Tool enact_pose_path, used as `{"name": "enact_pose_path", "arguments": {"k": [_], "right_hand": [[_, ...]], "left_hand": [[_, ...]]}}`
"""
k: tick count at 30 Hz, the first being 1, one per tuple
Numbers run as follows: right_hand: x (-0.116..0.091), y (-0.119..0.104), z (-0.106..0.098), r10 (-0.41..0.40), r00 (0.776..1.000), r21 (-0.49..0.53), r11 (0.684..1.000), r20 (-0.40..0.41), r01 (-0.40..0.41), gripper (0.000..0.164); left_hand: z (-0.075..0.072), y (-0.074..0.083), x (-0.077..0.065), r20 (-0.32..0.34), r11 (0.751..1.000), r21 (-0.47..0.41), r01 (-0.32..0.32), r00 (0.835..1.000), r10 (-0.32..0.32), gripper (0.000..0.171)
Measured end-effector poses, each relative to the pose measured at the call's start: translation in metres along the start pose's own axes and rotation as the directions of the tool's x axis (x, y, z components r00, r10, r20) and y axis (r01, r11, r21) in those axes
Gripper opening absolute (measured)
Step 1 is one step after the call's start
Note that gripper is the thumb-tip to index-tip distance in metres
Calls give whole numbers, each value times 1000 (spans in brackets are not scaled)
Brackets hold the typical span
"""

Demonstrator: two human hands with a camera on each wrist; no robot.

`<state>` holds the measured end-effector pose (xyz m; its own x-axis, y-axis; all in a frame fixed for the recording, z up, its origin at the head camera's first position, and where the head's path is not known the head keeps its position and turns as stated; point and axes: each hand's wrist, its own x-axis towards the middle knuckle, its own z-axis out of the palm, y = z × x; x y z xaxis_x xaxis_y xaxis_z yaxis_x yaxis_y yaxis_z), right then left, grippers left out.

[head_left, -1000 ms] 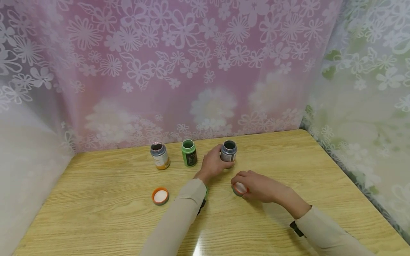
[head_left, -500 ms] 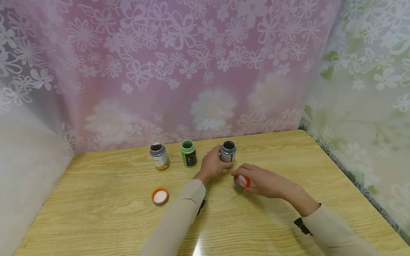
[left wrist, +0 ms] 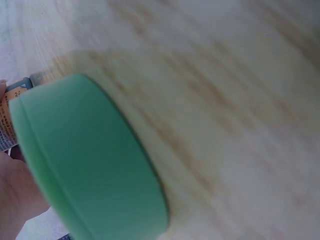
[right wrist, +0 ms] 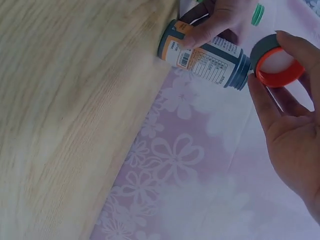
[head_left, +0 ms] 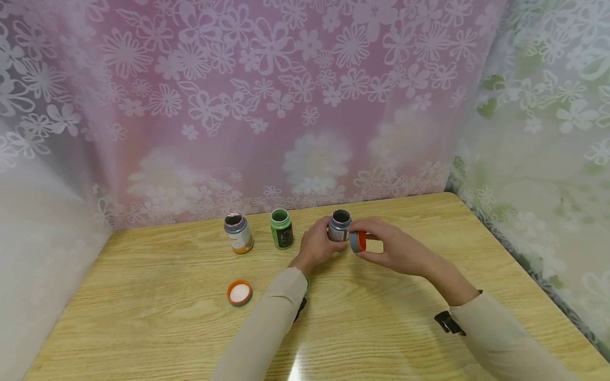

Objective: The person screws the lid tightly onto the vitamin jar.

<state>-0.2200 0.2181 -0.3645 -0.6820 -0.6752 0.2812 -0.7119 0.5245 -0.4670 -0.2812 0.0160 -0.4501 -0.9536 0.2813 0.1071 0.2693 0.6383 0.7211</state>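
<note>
My left hand (head_left: 316,244) grips a grey-blue, open-mouthed bottle (head_left: 339,226) that stands upright on the table; its printed label shows in the right wrist view. Between the thumb and fingers of my right hand (head_left: 397,247) is a grey screw cap (head_left: 357,242) with an orange inside, held on edge beside that bottle's neck. A green cap (left wrist: 95,160) fills much of the left wrist view, lying on the table under my left forearm, which mostly hides it in the head view.
Left of my hands stand an uncapped green bottle (head_left: 281,228) and an uncapped white-and-orange bottle (head_left: 238,233). A second grey cap (head_left: 239,292) with an orange rim lies inside-up on the table (head_left: 157,317). Flowered curtains (head_left: 238,106) hang behind and at both sides.
My right hand has lifted the cap off the table and brought it up towards the bottle's neck, turning it on edge. My left hand has kept its grip on the bottle.
</note>
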Motion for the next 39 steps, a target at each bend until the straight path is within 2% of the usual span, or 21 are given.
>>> {"name": "enact_pose_path", "arguments": {"k": [9, 18, 24, 30, 34, 37, 39], "right_hand": [[20, 6, 1, 35, 989, 56, 998, -143, -27, 52], [33, 12, 7, 89, 947, 116, 992, -310, -56, 51], [38, 19, 13, 147, 923, 151, 984, -356, -98, 48], [43, 25, 22, 145, 904, 212, 975, -403, -62, 44], [46, 28, 27, 165, 886, 231, 971, -433, -68, 36], [49, 26, 30, 197, 873, 269, 960, -447, -78, 34], [51, 16, 28, 210, 868, 288, 954, -450, -82, 32]], "left_hand": [[0, 0, 0, -3, 1000, -9, -5, 1000, 5, 62], [0, 3, 1, -20, 1000, 18, -13, 1000, 14, 62], [1, 1, 1, -21, 1000, 17, -4, 1000, 4, 63], [2, 0, 1, -21, 1000, 18, -6, 1000, 6, 61], [1, 0, 0, -25, 1000, 17, -14, 1000, 15, 61], [0, 0, 0, -26, 1000, 18, -18, 999, 18, 62], [0, 0, 0, -26, 1000, 22, -19, 999, 20, 63]]}}
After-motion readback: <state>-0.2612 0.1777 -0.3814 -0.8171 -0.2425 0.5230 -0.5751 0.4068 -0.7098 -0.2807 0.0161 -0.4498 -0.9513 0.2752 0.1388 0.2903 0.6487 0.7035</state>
